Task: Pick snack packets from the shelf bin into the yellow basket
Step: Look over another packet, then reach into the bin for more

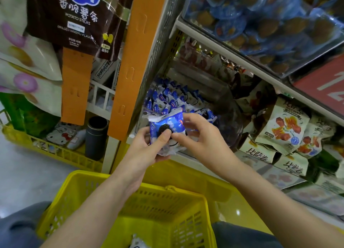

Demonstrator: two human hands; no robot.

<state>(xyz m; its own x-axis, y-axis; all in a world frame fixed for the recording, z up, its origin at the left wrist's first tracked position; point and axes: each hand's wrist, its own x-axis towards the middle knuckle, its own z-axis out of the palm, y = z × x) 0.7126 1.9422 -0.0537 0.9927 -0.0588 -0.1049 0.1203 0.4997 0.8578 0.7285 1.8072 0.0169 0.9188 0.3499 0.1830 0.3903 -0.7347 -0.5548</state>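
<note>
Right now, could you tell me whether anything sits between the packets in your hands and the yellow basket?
Nothing visible does. The left hand and right hand hold the blue packets in front of the shelf bin, and the yellow basket sits open below them, nearer the person; only the forearms cross above it.

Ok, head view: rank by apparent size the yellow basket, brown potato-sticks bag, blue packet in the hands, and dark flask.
1. yellow basket, though nearest the camera.
2. brown potato-sticks bag.
3. blue packet and dark flask look alike; not ranked.
</note>
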